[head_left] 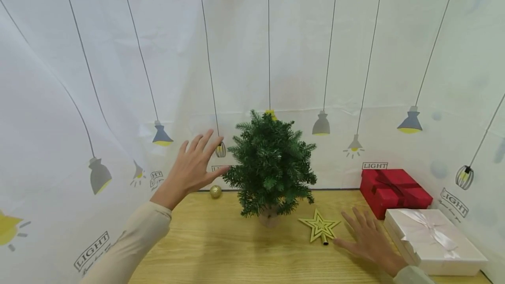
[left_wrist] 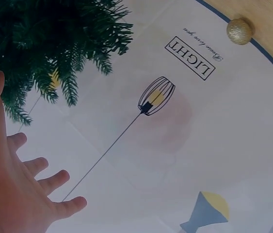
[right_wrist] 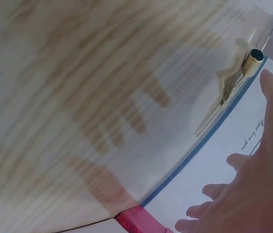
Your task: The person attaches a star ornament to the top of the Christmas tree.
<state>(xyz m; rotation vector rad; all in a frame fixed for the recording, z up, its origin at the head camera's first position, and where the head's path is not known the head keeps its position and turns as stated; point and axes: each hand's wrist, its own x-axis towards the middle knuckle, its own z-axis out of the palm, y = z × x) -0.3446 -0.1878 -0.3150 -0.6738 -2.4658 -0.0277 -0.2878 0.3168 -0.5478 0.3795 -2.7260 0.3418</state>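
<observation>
A small green Christmas tree (head_left: 272,165) stands upright on the wooden table, its base partly hidden by branches. My left hand (head_left: 193,165) is raised at the tree's left side, fingers spread and holding nothing; whether the thumb touches the branches I cannot tell. In the left wrist view the tree (left_wrist: 49,43) fills the upper left, beyond the hand (left_wrist: 15,179). A gold glitter star topper (head_left: 319,226) with a tube socket lies right of the tree. Beside it my right hand (head_left: 368,240) hovers above the table with fingers spread, nothing in it.
A gold ball ornament (head_left: 215,191) sits near the table's back edge, left of the tree. At the right lie a red gift box (head_left: 394,189) and a white gift box (head_left: 434,240) with a ribbon. A lamp-printed cloth (head_left: 300,56) hangs behind the table (head_left: 221,249).
</observation>
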